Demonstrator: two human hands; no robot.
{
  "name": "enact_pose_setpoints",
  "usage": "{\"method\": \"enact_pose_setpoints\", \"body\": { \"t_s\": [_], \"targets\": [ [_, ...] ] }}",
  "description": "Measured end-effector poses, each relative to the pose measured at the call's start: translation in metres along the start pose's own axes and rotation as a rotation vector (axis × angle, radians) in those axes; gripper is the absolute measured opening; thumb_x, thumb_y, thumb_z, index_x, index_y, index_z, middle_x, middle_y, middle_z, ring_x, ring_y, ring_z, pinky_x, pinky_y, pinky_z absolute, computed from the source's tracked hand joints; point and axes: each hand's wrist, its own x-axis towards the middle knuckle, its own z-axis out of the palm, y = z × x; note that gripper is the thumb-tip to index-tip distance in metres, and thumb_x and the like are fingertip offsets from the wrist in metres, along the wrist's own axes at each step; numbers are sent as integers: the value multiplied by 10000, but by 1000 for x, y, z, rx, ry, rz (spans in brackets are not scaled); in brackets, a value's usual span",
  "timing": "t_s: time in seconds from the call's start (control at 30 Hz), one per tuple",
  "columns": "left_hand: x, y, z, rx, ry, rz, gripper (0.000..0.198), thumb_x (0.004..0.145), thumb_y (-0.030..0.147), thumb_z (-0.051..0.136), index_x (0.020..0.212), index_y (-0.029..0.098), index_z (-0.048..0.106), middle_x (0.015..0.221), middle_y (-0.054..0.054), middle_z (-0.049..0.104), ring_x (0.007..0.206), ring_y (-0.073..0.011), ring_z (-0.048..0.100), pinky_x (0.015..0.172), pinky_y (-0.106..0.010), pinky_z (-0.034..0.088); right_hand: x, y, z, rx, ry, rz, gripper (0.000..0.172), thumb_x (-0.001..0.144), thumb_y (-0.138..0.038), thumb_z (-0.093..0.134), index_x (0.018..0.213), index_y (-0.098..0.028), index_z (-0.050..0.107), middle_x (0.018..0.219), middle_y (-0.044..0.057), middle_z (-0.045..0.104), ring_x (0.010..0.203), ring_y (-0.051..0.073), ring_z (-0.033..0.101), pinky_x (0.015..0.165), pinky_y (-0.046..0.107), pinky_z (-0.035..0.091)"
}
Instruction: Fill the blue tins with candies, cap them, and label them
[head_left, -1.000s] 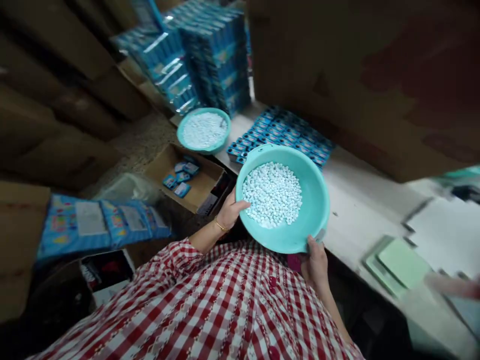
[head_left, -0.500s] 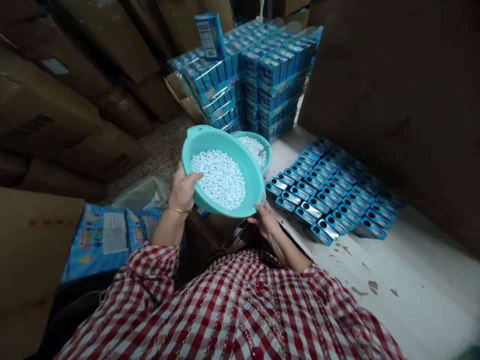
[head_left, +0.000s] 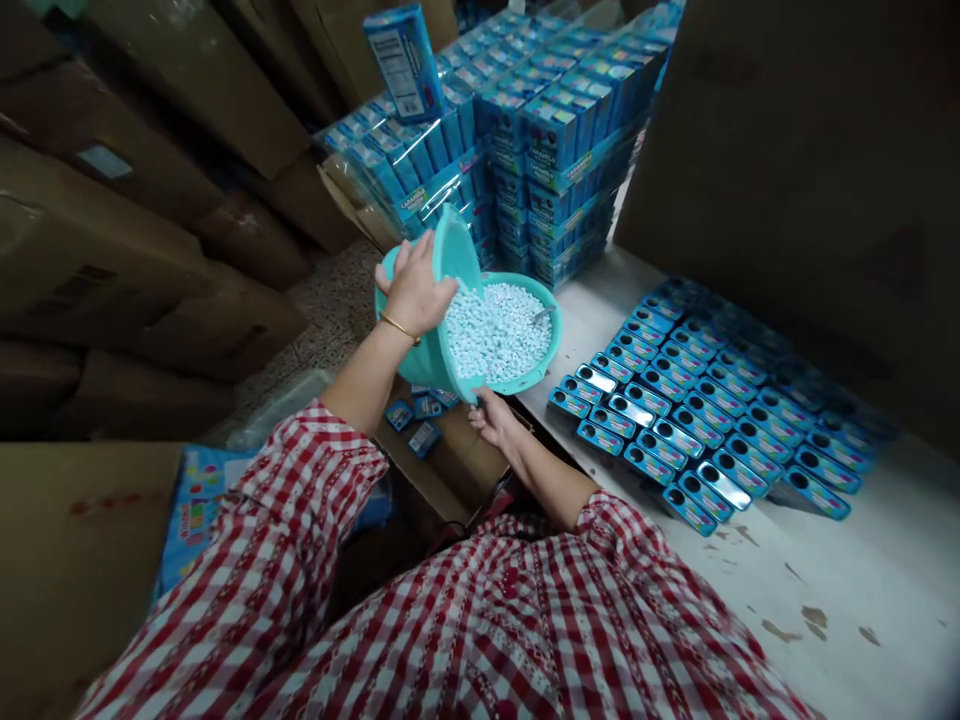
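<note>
Nearest are the person's red-and-white checked cotton sleeves point(head_left: 277, 530). At the lower left stand a plain brown cardboard carton point(head_left: 82, 560) and, just beside it, a blue printed package point(head_left: 196, 515). Below the hands, an open brown cardboard box point(head_left: 469, 445) holds several small blue packs point(head_left: 426, 437).

The right hand point(head_left: 493, 417) pinches the lower rim of a turquoise plastic basin point(head_left: 421, 362) between thumb and curled fingers. The left hand point(head_left: 418, 288) grips the same basin higher up, its fingers spread over the outer wall and its thumb at the rim. The basin is tipped steeply towards a second turquoise plastic basin point(head_left: 553, 355), which it partly covers. Small white pellets point(head_left: 502, 330) run from the tipped one into the other; where one heap ends and the next begins cannot be told. A grey utensil handle point(head_left: 541, 314) pokes out near the far basin's right rim.

To the right, blue rectangular containers with dark round spots point(head_left: 675, 400) stand in rows on a white tabletop point(head_left: 885, 580), with torn brown scraps point(head_left: 814, 616) near them. Beyond the basins rises a tall stack of blue boxes point(head_left: 570, 150), topped by one upright blue box point(head_left: 405, 65). Large brown cartons point(head_left: 97, 240) fill the left background.
</note>
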Motion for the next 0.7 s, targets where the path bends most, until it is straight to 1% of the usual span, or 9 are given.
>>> {"method": "enact_pose_setpoints", "body": {
  "t_s": [0.1, 0.27, 0.37, 0.47, 0.57, 0.63, 0.7],
  "targets": [
    [3, 14, 9, 37, -55, -18, 709, 655, 270, 587, 1347, 217, 443, 1453, -83, 385, 1377, -390, 179, 1105, -574, -9, 11, -1, 2, -3, -62, 50, 123, 809, -246, 434, 713, -195, 375, 481, -75, 376, 349, 17, 241, 318, 95, 108],
    [5, 37, 15, 52, -63, 49, 754, 642, 253, 586, 1368, 165, 405, 1473, -94, 343, 1390, -400, 101, 1093, -566, -102, 29, -7, 7, -3, -152, 107, 165, 801, -282, 412, 668, -198, 360, 464, -76, 350, 353, 24, 199, 303, 99, 106],
    [3, 50, 12, 75, -71, 111, 757, 644, 231, 553, 1377, 148, 386, 1480, -96, 319, 1395, -407, 52, 1057, -570, -176, 36, -14, 13, -10, -197, 96, 188, 812, -304, 397, 659, -201, 361, 455, -74, 348, 350, 31, 194, 299, 105, 115],
    [0, 62, 2, 111, -76, 164, 788, 643, 220, 526, 1401, 114, 335, 1493, -93, 275, 1396, -413, -18, 1024, -564, -227, 40, -22, 21, -23, -234, 57, 222, 828, -319, 377, 640, -206, 350, 440, -76, 334, 343, 36, 198, 298, 112, 117],
    [-2, 64, -9, 125, -65, 167, 816, 645, 225, 518, 1423, 123, 294, 1514, -72, 228, 1394, -410, -66, 1023, -561, -232, 41, -24, 28, -42, -248, 26, 232, 823, -317, 401, 627, -207, 342, 427, -81, 330, 334, 34, 198, 301, 116, 112],
    [-3, 59, -14, 116, -58, 132, 822, 637, 232, 527, 1424, 149, 302, 1517, -63, 236, 1397, -410, -50, 1033, -574, -218, 40, -20, 31, -65, -261, 44, 233, 811, -322, 426, 625, -206, 346, 417, -82, 335, 330, 31, 200, 303, 116, 111],
    [-5, 52, -18, 100, -51, 80, 812, 625, 235, 547, 1410, 187, 343, 1508, -56, 273, 1402, -406, -3, 1057, -575, -193, 38, -14, 33, -94, -276, 92, 229, 803, -327, 433, 627, -204, 355, 407, -79, 344, 327, 29, 204, 300, 114, 113]
  ]
}}
